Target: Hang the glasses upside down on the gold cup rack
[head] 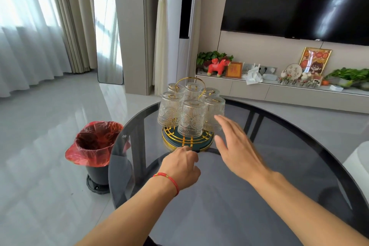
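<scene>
Wrapping up, by the look of it: six glasses [191, 119] hang inverted on the rack [187, 142], mid-table [279, 166]. Your left hand [182, 166] curls at the rack's base, grip unclear; right hand [237, 146] open, empty. Next: check none remain.

Bright daylight thru curtains [30, 26] left; TV [299, 0] glare; edges warped, slight blur.

Six glasses [191, 118] hang inverted on rack [187, 143] — hands empty.
</scene>
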